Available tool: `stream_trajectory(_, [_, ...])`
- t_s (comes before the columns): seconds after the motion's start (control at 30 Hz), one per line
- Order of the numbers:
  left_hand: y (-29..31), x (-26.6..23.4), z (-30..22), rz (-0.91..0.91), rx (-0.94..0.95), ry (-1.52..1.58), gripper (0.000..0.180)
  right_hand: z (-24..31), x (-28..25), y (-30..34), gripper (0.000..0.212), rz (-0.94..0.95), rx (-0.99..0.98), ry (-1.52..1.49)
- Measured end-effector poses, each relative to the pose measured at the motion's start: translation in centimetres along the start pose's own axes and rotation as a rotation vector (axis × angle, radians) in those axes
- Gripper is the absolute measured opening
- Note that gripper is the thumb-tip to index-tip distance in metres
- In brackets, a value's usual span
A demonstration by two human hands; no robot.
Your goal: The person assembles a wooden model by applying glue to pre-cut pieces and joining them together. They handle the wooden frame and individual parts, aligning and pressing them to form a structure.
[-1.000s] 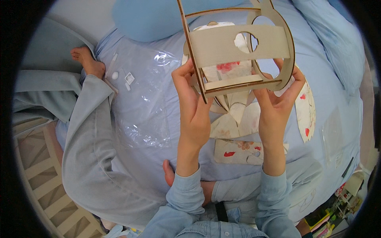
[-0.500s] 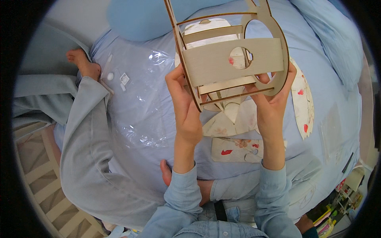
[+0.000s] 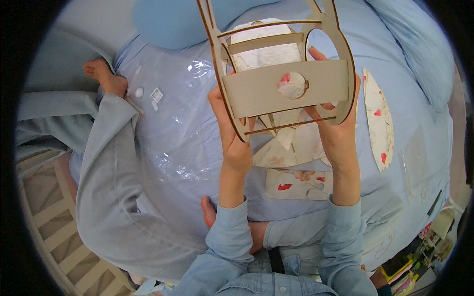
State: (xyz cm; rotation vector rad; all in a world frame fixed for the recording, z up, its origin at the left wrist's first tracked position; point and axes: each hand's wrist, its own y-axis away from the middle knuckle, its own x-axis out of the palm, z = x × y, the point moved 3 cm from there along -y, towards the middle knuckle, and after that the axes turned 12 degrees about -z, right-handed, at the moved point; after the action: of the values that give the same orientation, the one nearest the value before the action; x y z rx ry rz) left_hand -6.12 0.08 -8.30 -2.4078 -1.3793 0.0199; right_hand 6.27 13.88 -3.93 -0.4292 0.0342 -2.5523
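Note:
A pale plywood frame (image 3: 247, 91) with dark cut edges is held up in front of me, its top running out of view. Thin slats join its two curved side panels, and the broad crosspiece has a round hole. My left hand (image 3: 229, 130) grips the lower left side panel, its fingers partly behind the wood. On the opposite side, my right hand (image 3: 338, 133) is wrapped round the right panel, with fingers showing through its oval openings. Below and behind the frame lie cream floral-patterned pieces (image 3: 291, 150), partly hidden by it.
A rectangular floral piece (image 3: 296, 184) lies close to my lap; a long pointed one (image 3: 379, 121) is at the right. Clear plastic film (image 3: 182, 128) spreads over the blue sheet at left, near small white items (image 3: 139, 92). Another person's bare foot (image 3: 104, 76) rests at the far left.
The plywood frame has tilted and shifted slightly left and lower, with both hands still on it. A finger of my right hand now shows through the upper oval opening.

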Motion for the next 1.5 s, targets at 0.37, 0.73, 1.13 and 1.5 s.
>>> stream_trajectory(0.37, [2.1, 0.6, -0.6, -0.286, 0.084, -0.341, 0.042, -0.3, 0.1, 0.0, 0.057, -0.008, 0.014, 0.016])
stream_trajectory(0.73, [4.7, 3.4, -4.4, -0.522, -0.062, -0.401, 0.016, -0.3, 0.6, 1.1, 0.065, -0.04, 0.123, -0.079])
stream_trajectory(1.13, [4.7, 3.6, -4.4, -0.511, -0.049, -0.252, 0.015, -0.2, 0.8, 1.2, 0.06, -0.045, 0.149, -0.123])
stream_trajectory(1.5, [4.0, 3.2, -4.6, -0.583, -0.232, -0.214, 0.017, -0.1, 1.0, 1.2, 0.063, -0.058, 0.178, -0.117])
